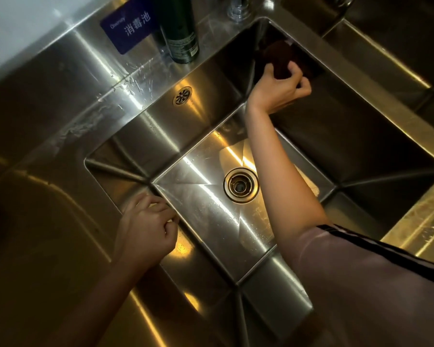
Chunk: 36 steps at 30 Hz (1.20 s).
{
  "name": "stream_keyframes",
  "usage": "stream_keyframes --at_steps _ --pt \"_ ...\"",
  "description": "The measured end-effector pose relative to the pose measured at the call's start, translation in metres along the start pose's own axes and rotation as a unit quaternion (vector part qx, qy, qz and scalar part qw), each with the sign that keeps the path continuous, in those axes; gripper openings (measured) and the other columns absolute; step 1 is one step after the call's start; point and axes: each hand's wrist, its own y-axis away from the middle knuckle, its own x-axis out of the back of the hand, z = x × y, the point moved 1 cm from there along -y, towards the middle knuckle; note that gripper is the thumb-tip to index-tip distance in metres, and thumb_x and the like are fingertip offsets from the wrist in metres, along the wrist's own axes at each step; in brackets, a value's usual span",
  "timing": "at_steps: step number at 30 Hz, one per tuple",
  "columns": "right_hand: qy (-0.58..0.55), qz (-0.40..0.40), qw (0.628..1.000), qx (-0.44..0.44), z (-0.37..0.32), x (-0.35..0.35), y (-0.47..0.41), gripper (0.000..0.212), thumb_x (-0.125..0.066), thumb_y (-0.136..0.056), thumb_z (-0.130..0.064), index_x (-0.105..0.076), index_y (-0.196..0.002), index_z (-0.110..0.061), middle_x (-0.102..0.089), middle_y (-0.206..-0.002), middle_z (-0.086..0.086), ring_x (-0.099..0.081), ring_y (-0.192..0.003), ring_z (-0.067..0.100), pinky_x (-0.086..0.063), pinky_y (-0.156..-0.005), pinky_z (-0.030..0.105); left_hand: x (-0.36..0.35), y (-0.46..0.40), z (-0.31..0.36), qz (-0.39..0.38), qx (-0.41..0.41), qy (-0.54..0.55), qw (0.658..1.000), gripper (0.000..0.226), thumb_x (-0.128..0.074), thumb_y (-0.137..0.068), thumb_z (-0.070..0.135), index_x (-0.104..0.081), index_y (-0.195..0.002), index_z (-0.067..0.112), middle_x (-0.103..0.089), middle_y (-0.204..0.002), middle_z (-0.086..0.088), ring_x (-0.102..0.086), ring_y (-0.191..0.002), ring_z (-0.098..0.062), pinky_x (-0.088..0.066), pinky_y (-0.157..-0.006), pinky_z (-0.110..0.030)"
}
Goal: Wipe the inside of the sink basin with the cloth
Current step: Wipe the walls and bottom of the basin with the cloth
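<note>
The right hand (280,90) reaches deep into the stainless steel sink basin (161,126), its grip closed around a dark brown crumpled cloth (281,60), thumb on one side and curled fingers on the other, pressing the cloth against the far wall near the shadowed upper corner. The left hand (148,230) rests on the near-left rim of the basin, fingers curled loosely and holding nothing. A round metal drain (241,185) sits in the basin floor. On the steel desk (60,96) behind stand a dark green cylindrical bottle (182,33) and a blue label plate (128,28).
</note>
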Motion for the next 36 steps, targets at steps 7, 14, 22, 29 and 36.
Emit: stream_keyframes --at_steps 7,14,22,29,36 --pt "0.093 -0.055 0.992 -0.057 0.067 -0.037 -0.008 0.034 -0.077 -0.078 -0.017 -0.063 -0.109 -0.014 -0.037 -0.129 0.008 -0.049 -0.111 0.03 -0.032 -0.078 0.019 0.003 0.0 -0.001 -0.005 -0.003 0.016 1.0 0.029 -0.041 -0.074 0.024 -0.069 -0.068 0.024 -0.069 -0.075 0.009 -0.061 -0.088 -0.015 -0.034 -0.099 -0.036" --pt "0.189 -0.132 0.965 -0.128 0.127 -0.045 -0.02 0.04 -0.074 -0.081 -0.018 -0.061 -0.118 -0.013 -0.033 -0.136 0.009 -0.052 -0.114 0.031 -0.043 -0.097 0.034 0.003 -0.001 0.0 -0.01 -0.003 0.009 1.0 0.03 -0.041 -0.076 0.024 -0.07 -0.068 0.023 -0.069 -0.075 0.007 -0.063 -0.089 -0.015 -0.03 -0.1 -0.033" --pt "0.172 -0.141 0.971 -0.085 0.115 -0.046 -0.023 0.032 -0.072 -0.083 -0.019 -0.064 -0.113 -0.011 -0.04 -0.134 0.008 -0.058 -0.109 0.027 -0.046 -0.094 0.035 0.005 -0.003 0.002 -0.005 -0.006 0.007 1.0 0.031 -0.041 -0.075 0.023 -0.07 -0.065 0.021 -0.069 -0.072 0.007 -0.063 -0.087 -0.016 -0.031 -0.097 -0.031" --pt "0.091 -0.104 0.99 -0.003 0.068 -0.042 -0.017 0.027 -0.075 -0.079 -0.012 -0.067 -0.105 -0.006 -0.046 -0.126 0.009 -0.059 -0.106 0.025 -0.045 -0.091 0.028 0.007 -0.002 0.003 -0.01 -0.001 -0.004 1.0 0.031 -0.041 -0.075 0.023 -0.07 -0.065 0.021 -0.069 -0.071 0.007 -0.063 -0.085 -0.016 -0.032 -0.092 -0.031" --pt "-0.058 -0.093 0.987 0.115 -0.003 -0.017 -0.008 0.027 -0.075 -0.077 -0.003 -0.067 -0.102 0.0 -0.045 -0.12 0.015 -0.049 -0.102 0.012 -0.04 -0.088 0.012 0.008 -0.002 0.004 -0.001 -0.003 -0.01 1.0 0.031 -0.041 -0.074 0.023 -0.068 -0.061 0.02 -0.068 -0.068 0.006 -0.063 -0.084 -0.018 -0.032 -0.093 -0.031"
